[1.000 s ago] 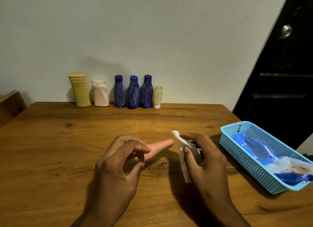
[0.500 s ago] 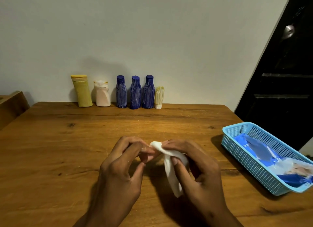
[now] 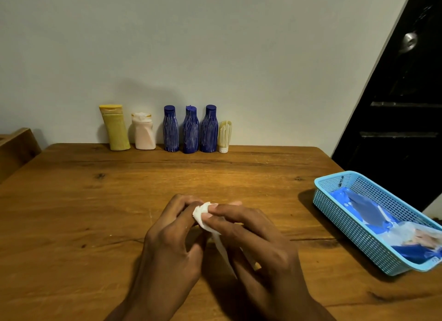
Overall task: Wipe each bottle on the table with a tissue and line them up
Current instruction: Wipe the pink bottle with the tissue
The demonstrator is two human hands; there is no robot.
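Presently, head view, itemised outward from the fingers.

Left hand [image 3: 171, 234]: fingers curled inward round something almost wholly hidden; what it holds cannot be told for certain, though a pale pink tip [image 3: 235, 203] shows just past the right fingertips, and it is judged to be the bottle under wiping.

Right hand [image 3: 251, 234]: fingers [image 3: 216, 210] pinch a white tissue [image 3: 203, 213], bunched at the fingertips, with a tail hanging down between the two hands.

Counter [image 3: 95, 201]: wooden, under both hands.

Well beyond the fingers, against the wall, a row: yellow bottle [image 3: 115, 128], pale pink bottle [image 3: 143, 132], three blue bottles [image 3: 190, 130], small cream tube [image 3: 224, 136] standing cap down. All are upright and close beside one another.

To the right of the fingers, well apart: blue basket [image 3: 339, 196] holding a blue packet [image 3: 373, 208].

Step in hand, as judged: wiping the last loose item, the row being otherwise made.

Next move calls for: finishing the rub along the item, then carrying it to an end of the row and standing it upright without knocking its neighbours.
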